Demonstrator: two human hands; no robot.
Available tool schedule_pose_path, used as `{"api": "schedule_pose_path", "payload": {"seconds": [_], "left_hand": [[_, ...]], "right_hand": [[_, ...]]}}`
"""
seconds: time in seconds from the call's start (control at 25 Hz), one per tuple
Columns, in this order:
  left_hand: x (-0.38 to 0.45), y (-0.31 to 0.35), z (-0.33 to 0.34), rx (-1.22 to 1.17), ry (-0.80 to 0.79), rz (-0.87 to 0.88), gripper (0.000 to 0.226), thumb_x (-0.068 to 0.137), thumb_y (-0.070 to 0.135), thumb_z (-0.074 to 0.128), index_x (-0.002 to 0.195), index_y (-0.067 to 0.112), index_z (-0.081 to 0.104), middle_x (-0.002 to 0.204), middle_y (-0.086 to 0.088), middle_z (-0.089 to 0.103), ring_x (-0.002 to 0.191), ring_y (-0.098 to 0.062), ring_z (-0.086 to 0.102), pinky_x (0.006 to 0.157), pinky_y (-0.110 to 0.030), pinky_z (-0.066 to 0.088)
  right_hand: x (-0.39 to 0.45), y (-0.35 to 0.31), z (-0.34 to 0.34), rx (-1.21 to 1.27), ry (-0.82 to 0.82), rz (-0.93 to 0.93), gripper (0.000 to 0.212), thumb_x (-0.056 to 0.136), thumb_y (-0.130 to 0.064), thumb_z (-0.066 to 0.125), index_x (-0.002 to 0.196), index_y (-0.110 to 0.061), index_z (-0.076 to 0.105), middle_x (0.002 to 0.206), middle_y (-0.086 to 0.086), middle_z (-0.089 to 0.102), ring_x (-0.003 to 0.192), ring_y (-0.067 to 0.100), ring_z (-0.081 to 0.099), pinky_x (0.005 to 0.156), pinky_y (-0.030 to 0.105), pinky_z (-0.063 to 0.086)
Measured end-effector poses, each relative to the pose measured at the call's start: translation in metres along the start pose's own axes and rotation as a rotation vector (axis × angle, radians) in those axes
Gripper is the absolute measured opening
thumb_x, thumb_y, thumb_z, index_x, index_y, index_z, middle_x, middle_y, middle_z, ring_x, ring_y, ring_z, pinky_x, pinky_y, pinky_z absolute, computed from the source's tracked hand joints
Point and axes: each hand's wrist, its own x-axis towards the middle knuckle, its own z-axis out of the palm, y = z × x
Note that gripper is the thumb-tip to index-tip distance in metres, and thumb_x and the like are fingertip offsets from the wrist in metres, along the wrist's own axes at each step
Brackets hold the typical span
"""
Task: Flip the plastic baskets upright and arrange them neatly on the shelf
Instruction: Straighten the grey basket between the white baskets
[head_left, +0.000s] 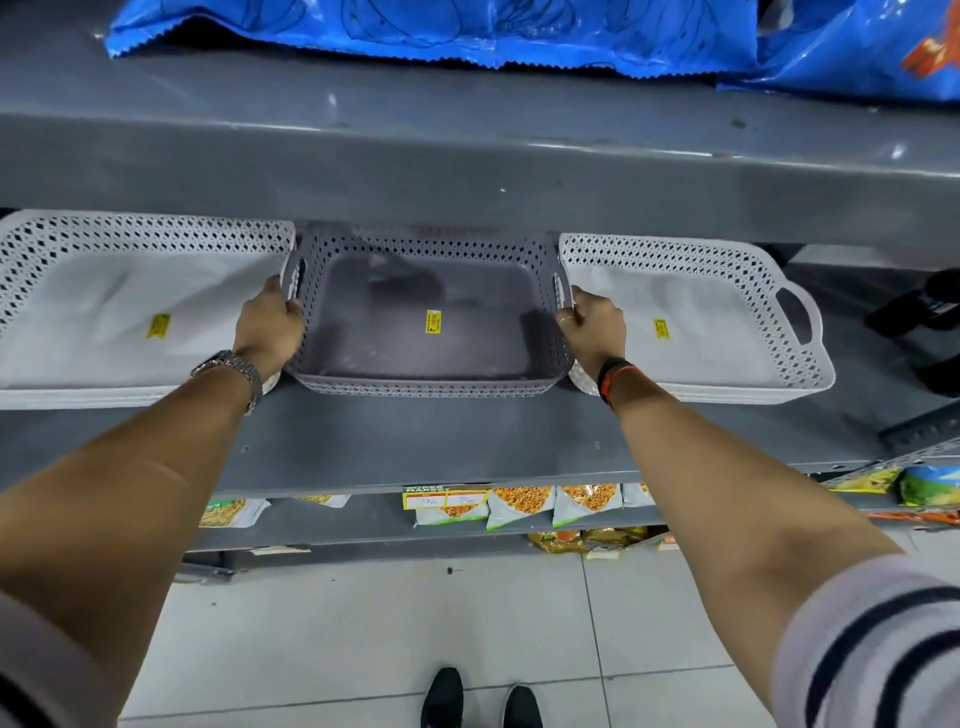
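Observation:
A grey perforated plastic basket (431, 384) sits upright in the middle of the grey metal shelf (426, 441), with a yellow price sticker inside. My left hand (270, 325) grips its left handle and my right hand (592, 325) grips its right handle. A white basket (130, 234) stands upright just to its left, touching it, and another white basket (696, 260) stands upright to its right. Each white one appears to be a stack of nested baskets. All carry yellow stickers.
The shelf above (467, 171) overhangs the baskets' far ends and holds blue plastic bags (415, 31). A dark object (930, 317) stands at the far right of the shelf. Snack packets (524, 506) fill lower shelves. My shoes (480, 699) stand on white floor tiles.

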Motion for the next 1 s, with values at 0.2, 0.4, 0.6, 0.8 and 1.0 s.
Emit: {"api": "schedule_pose_path", "payload": {"seconds": [0.2,0.4,0.6,0.8,1.0], "left_hand": [[-0.011,0.002,0.0,-0.058,0.001,-0.044,0.033,0.093,0.006,0.036,0.123,-0.004,0.043,0.118,-0.033,0.057,0.102,-0.048,0.058,0.085,-0.051,0.051],[-0.035,-0.004,-0.002,-0.112,-0.003,-0.119,0.034,0.091,0.004,0.037,0.124,-0.004,0.045,0.118,-0.031,0.059,0.104,-0.046,0.059,0.086,-0.052,0.053],[-0.065,-0.007,-0.011,-0.159,-0.029,-0.103,0.028,0.092,0.001,0.034,0.116,-0.005,0.047,0.112,-0.029,0.059,0.097,-0.046,0.06,0.069,-0.041,0.05],[-0.081,-0.015,-0.013,-0.182,-0.048,-0.108,0.028,0.093,0.003,0.034,0.118,-0.003,0.045,0.112,-0.029,0.059,0.093,-0.046,0.061,0.066,-0.04,0.049],[-0.088,-0.015,-0.014,-0.183,-0.028,-0.114,0.034,0.092,0.002,0.034,0.124,-0.005,0.044,0.115,-0.031,0.059,0.098,-0.045,0.06,0.073,-0.044,0.05]], "right_hand": [[-0.015,-0.006,0.002,0.031,0.04,0.069,0.042,0.082,-0.003,0.044,0.054,-0.023,0.022,0.053,0.004,0.033,0.066,0.028,0.033,0.059,0.028,0.029],[-0.045,-0.007,-0.001,0.024,0.076,0.094,0.016,0.085,-0.002,0.042,0.072,-0.01,0.046,0.071,0.022,0.058,0.067,0.031,0.044,0.06,0.027,0.026],[-0.072,-0.005,-0.002,0.025,0.107,0.136,0.023,0.088,-0.004,0.043,0.1,0.003,0.062,0.095,0.028,0.068,0.087,0.039,0.062,0.065,0.025,0.032],[-0.085,-0.002,-0.003,0.056,0.07,0.189,0.028,0.091,-0.007,0.044,0.11,0.003,0.061,0.1,0.026,0.069,0.074,0.023,0.05,0.068,0.023,0.031],[-0.091,0.0,-0.005,0.081,0.057,0.194,0.014,0.09,-0.006,0.043,0.09,-0.008,0.057,0.078,0.013,0.051,0.073,0.021,0.044,0.069,0.025,0.029]]}}
